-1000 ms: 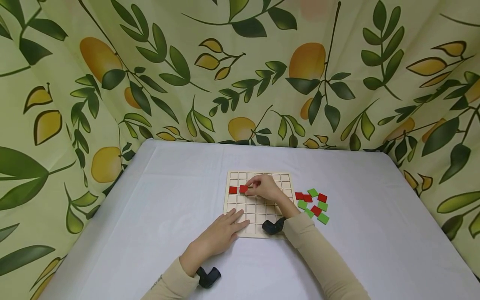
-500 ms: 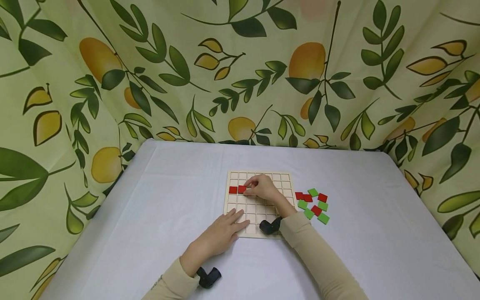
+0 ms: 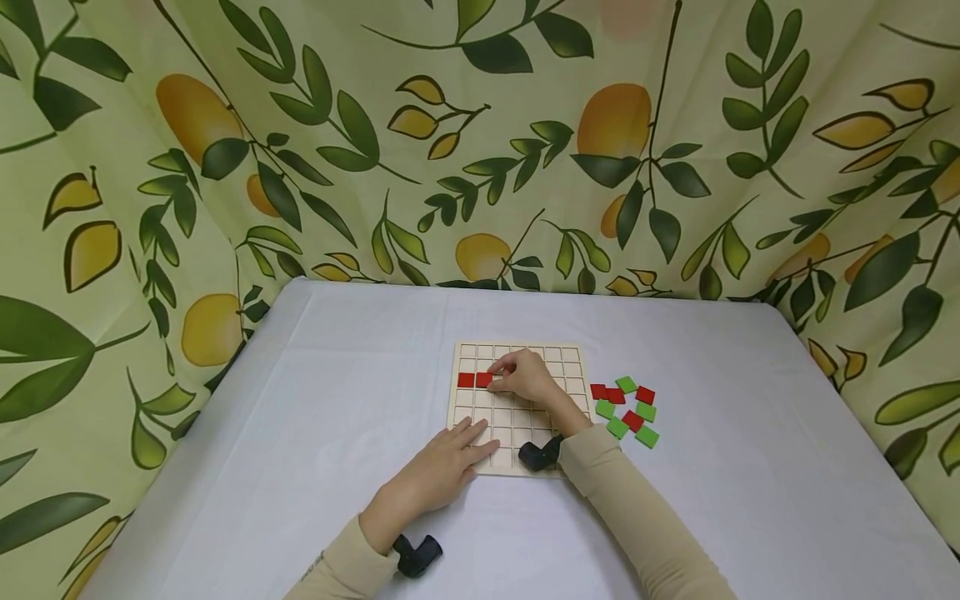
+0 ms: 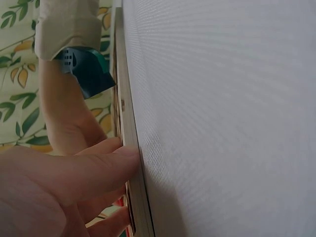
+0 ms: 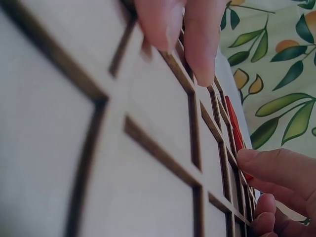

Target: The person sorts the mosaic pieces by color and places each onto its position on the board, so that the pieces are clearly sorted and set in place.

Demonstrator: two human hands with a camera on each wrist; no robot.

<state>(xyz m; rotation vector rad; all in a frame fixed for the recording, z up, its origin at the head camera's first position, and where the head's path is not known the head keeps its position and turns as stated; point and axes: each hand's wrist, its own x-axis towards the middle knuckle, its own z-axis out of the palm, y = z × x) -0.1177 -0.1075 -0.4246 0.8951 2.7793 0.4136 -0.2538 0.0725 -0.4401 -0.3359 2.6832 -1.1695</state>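
The pale gridded board [image 3: 513, 436] lies on the table; in its third row from the far edge are a red tile [image 3: 466, 380] at the left and a second red tile [image 3: 484, 379] beside it. My right hand [image 3: 528, 377] has bent thumb and fingers at the second tile's right edge; in the right wrist view my right thumb [image 5: 276, 165] touches red [image 5: 235, 123]. My left hand [image 3: 441, 468] rests with spread fingers on the board's near left corner; in the left wrist view the left thumb [image 4: 106, 168] lies along the board's edge [image 4: 129, 113].
Several loose red tiles [image 3: 645, 395] and green tiles [image 3: 647, 437] lie right of the board on the white cloth [image 3: 360, 358]. Black cameras sit at both wrists. A patterned curtain [image 3: 480, 125] stands behind the table.
The second red tile has shifted slightly left, now close beside the first, and my right hand moved slightly left with it. My left hand has stayed in place.
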